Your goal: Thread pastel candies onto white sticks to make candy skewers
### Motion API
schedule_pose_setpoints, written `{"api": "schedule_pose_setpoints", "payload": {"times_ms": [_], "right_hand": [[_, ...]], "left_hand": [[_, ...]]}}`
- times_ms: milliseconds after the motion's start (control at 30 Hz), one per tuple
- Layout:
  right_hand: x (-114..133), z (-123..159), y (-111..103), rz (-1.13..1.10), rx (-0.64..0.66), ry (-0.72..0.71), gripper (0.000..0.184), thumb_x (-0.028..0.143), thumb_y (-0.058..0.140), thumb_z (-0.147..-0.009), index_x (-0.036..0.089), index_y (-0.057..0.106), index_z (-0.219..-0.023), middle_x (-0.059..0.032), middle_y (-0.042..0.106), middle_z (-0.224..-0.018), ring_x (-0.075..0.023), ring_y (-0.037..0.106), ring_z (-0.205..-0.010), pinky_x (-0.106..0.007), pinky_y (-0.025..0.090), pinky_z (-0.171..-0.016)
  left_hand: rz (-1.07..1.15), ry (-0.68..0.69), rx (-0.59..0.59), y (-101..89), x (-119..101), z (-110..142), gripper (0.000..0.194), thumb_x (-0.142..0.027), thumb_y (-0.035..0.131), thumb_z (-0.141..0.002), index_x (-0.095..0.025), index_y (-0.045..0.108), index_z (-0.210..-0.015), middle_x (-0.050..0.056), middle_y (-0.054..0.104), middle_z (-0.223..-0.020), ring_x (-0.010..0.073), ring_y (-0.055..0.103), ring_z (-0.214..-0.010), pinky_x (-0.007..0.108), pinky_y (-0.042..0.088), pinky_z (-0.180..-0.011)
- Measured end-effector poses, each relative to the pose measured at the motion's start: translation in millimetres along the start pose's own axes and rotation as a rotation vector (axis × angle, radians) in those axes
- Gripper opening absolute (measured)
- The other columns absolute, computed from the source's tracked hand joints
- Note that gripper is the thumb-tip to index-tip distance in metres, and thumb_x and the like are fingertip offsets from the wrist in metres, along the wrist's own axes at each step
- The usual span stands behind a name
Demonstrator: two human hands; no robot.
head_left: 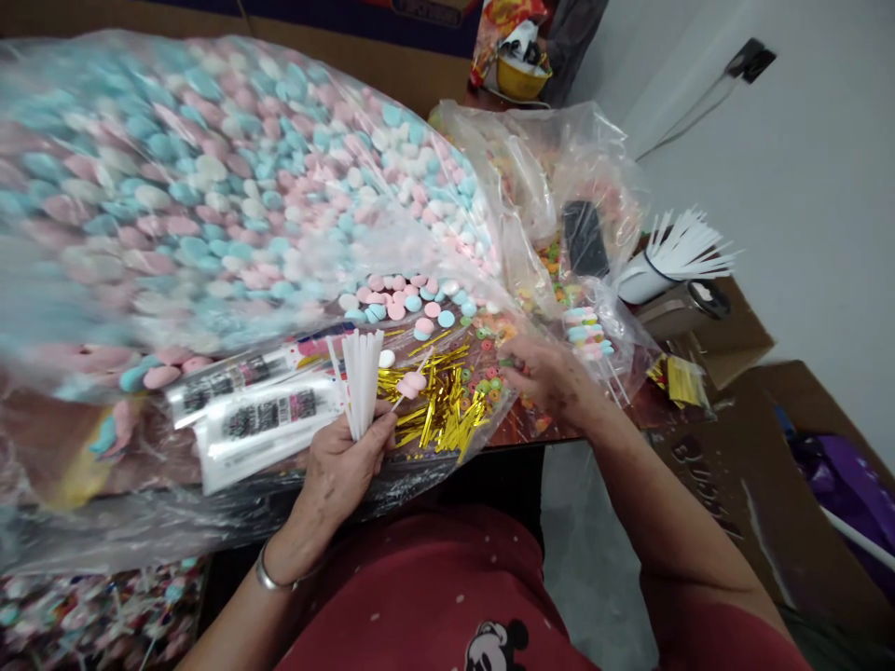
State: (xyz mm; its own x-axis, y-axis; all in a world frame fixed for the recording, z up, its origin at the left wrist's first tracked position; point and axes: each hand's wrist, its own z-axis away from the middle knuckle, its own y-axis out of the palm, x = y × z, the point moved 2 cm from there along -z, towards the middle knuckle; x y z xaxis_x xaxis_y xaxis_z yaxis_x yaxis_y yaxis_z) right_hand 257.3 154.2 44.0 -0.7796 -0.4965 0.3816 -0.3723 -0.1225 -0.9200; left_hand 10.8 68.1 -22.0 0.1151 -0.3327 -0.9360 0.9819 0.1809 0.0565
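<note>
My left hand [350, 461] is closed around a bundle of white sticks [362, 377] that points up. The same hand also pinches one stick with pink candy pieces [411, 385] threaded on it. My right hand [552, 377] is over small ring-shaped candies [482, 384], fingers curled together at their tips; what they pinch is too blurred to tell. Gold twist ties [437, 410] lie between the two hands. Loose pink, blue and white candies [398, 303] spread just behind them. Beyond my right hand lie finished-looking candy skewers [587, 331] on sticks.
A huge clear bag of pastel candies [230, 186] fills the left and back. Packets of wrappers [272, 415] lie left. At the right are a dark phone-like slab [585, 239] on a plastic bag, a container of white sticks [647, 275] and a cardboard box [741, 321].
</note>
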Motion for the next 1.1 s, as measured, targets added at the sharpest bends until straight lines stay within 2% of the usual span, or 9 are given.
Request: {"api": "schedule_pose_setpoints", "payload": {"times_ms": [167,333,433,533,633,800,1000,1100], "right_hand": [[11.8,-11.8,26.0,0.023,0.130,-0.174,0.010,0.012,0.049,-0.088,0.018,0.056,-0.086,-0.0048,0.064,-0.086,-0.0169,0.056,-0.082,-0.028,0.043,-0.076],[14.9,-15.3,44.0,0.216,0.197,-0.224,0.014,0.008,0.046,-0.090,0.018,0.056,-0.086,-0.0080,0.064,-0.090,-0.0194,0.055,-0.085,-0.030,0.043,-0.078],[4.1,-19.6,39.4,0.259,0.091,-0.192,0.016,0.008,0.044,-0.090,0.018,0.057,-0.087,-0.0100,0.063,-0.092,-0.0217,0.054,-0.087,-0.033,0.043,-0.079],[-9.7,-23.1,25.4,0.155,-0.047,-0.146,0.013,0.012,0.047,-0.090,0.018,0.058,-0.090,-0.0096,0.064,-0.093,-0.0230,0.055,-0.090,-0.036,0.043,-0.083],[-18.9,-22.7,11.8,0.058,-0.121,-0.100,0.009,0.016,0.050,-0.089,0.020,0.058,-0.089,-0.0072,0.064,-0.093,-0.0220,0.056,-0.090,-0.034,0.043,-0.083],[-20.4,-20.7,8.6,0.043,-0.044,-0.067,0.008,0.013,0.051,-0.086,0.020,0.054,-0.081,-0.0032,0.059,-0.082,-0.0174,0.052,-0.077,-0.029,0.041,-0.074],[-14.1,-23.0,26.0,0.190,0.051,-0.203,0.011,0.014,0.049,-0.091,0.019,0.054,-0.083,-0.0058,0.061,-0.087,-0.0201,0.052,-0.084,-0.033,0.040,-0.080],[-13.5,-23.7,31.9,0.273,0.100,-0.225,0.015,0.013,0.047,-0.094,0.020,0.055,-0.083,-0.0057,0.062,-0.088,-0.0201,0.052,-0.085,-0.033,0.039,-0.081]], "left_hand": [[0.001,-0.001,0.002,-0.6,0.6,-1.0,0.027,-0.037,0.070,-0.070,-0.014,0.066,-0.083,-0.005,0.055,-0.052,0.0062,0.040,-0.037,0.019,0.029,-0.035],[-0.007,-0.011,-0.013,-0.2,-1.8,0.0,0.028,-0.038,0.071,-0.068,-0.014,0.065,-0.083,-0.005,0.055,-0.051,0.0062,0.040,-0.037,0.019,0.029,-0.035],[0.001,-0.016,-0.016,0.7,-4.6,0.7,0.029,-0.039,0.071,-0.067,-0.014,0.064,-0.082,-0.005,0.055,-0.051,0.0061,0.040,-0.036,0.019,0.029,-0.035],[0.005,-0.021,-0.019,1.1,-5.3,0.6,0.029,-0.039,0.071,-0.067,-0.014,0.064,-0.081,-0.005,0.055,-0.051,0.0061,0.040,-0.036,0.019,0.029,-0.035],[0.005,-0.029,-0.021,0.7,-3.3,0.1,0.028,-0.038,0.071,-0.066,-0.015,0.065,-0.080,-0.005,0.054,-0.050,0.0062,0.039,-0.036,0.019,0.028,-0.035],[0.006,-0.016,-0.015,-0.5,0.3,-0.2,0.025,-0.034,0.072,-0.068,-0.015,0.065,-0.082,-0.005,0.055,-0.052,0.0065,0.040,-0.037,0.019,0.029,-0.035],[-0.005,-0.007,-0.021,-0.5,-0.7,-0.1,0.024,-0.035,0.071,-0.068,-0.015,0.065,-0.081,-0.005,0.055,-0.051,0.0067,0.040,-0.037,0.019,0.029,-0.035],[0.004,-0.009,-0.015,-0.3,-0.3,-0.2,0.025,-0.036,0.071,-0.068,-0.015,0.065,-0.081,-0.005,0.055,-0.052,0.0064,0.041,-0.037,0.019,0.029,-0.035]]}}
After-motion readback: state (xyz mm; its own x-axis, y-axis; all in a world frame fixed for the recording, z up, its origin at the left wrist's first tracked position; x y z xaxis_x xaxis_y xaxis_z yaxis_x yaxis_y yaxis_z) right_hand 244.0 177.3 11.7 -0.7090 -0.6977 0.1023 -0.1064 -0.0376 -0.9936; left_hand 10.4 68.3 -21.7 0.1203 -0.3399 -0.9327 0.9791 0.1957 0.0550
